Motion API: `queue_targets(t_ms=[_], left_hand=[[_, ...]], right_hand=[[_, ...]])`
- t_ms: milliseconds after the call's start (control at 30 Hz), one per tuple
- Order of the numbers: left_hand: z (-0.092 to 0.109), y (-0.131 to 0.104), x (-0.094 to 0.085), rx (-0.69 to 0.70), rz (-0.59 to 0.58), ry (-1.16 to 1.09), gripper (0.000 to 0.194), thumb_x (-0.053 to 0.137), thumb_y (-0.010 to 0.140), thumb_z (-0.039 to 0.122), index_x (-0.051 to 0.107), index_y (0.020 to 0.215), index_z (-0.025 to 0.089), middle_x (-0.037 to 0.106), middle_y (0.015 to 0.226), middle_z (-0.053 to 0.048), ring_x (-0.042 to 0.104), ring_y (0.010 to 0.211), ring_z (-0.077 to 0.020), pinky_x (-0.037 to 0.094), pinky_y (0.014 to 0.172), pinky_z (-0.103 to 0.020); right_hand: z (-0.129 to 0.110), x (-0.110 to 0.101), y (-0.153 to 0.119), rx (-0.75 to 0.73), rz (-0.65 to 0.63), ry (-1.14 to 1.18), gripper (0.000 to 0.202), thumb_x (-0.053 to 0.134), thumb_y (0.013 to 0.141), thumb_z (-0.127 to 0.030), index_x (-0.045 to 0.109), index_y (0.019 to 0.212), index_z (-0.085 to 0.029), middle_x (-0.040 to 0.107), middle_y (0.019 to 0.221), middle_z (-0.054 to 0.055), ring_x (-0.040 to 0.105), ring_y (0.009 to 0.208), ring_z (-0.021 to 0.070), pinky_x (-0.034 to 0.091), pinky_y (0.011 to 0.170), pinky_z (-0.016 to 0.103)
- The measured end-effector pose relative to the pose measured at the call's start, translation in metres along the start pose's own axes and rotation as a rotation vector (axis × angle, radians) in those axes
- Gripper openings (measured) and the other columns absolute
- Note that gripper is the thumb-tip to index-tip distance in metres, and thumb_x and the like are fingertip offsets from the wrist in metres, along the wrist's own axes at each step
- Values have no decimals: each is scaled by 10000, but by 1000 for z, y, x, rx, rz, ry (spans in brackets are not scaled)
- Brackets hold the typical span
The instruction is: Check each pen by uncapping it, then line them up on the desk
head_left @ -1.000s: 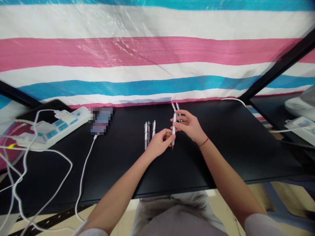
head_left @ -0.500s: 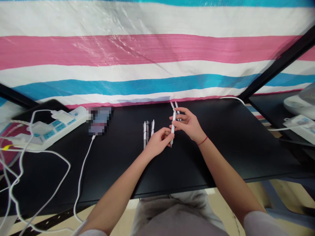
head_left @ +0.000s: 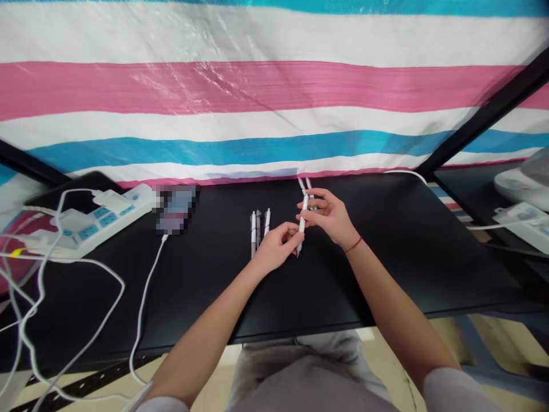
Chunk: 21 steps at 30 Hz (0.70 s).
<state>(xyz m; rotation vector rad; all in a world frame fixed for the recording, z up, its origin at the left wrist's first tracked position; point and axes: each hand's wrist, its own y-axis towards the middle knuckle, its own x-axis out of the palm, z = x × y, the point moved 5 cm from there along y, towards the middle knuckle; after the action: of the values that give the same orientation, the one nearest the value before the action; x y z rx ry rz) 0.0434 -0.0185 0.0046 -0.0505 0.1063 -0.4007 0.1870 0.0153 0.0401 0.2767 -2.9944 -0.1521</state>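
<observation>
A white pen (head_left: 302, 224) stands nearly upright above the black table (head_left: 429, 252), gripped by both hands. My right hand (head_left: 330, 218) pinches its upper part; my left hand (head_left: 277, 247) holds its lower end near the tip. Three white pens (head_left: 258, 228) lie side by side on the table just left of my left hand. Two more white pens (head_left: 305, 186) lie behind my right hand, partly hidden by its fingers. A red string circles my right wrist.
A white power strip (head_left: 92, 220) with plugs and tangled white cables (head_left: 51, 286) fills the left side. A blurred phone (head_left: 175, 209) with a charging cable lies beside it. A striped tarp (head_left: 274, 86) hangs behind. More white devices (head_left: 521, 220) sit far right.
Both hands keep their grip on the pen in almost the same place; only the view has shifted slightly.
</observation>
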Motion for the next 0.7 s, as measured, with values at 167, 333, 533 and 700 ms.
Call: queue_targets(t_ms=[167, 333, 533, 700], left_hand=[[0, 0, 1, -5, -8, -38, 267, 592, 845, 400, 596, 969, 163, 638, 810, -24, 609, 676, -111, 528, 576, -225], [1, 0, 1, -22, -18, -64, 271, 603, 838, 388, 591, 982, 158, 633, 809, -27, 612, 676, -110, 531, 578, -225], [1, 1, -1, -7, -5, -29, 273, 606, 834, 394, 593, 968, 156, 638, 797, -25, 607, 652, -108, 521, 571, -225], [1, 1, -1, -4, -7, -9, 274, 606, 834, 394, 593, 969, 156, 638, 794, -20, 603, 650, -107, 517, 572, -225]], right_hand=[[2, 0, 1, -14, 5, -17, 541, 780, 674, -369, 540, 1141, -238, 694, 985, 58, 711, 807, 228, 613, 639, 354], [4, 0, 3, -22, 0, -21, 532, 779, 674, -376, 545, 1132, -240, 698, 973, 53, 708, 801, 226, 610, 652, 371], [3, 0, 2, -28, -3, 0, 539, 786, 666, -376, 540, 1127, -245, 698, 982, 56, 710, 808, 235, 606, 658, 376], [4, 0, 2, -24, -4, 4, 553, 789, 660, -376, 534, 1130, -235, 697, 967, 55, 711, 797, 231, 607, 644, 362]])
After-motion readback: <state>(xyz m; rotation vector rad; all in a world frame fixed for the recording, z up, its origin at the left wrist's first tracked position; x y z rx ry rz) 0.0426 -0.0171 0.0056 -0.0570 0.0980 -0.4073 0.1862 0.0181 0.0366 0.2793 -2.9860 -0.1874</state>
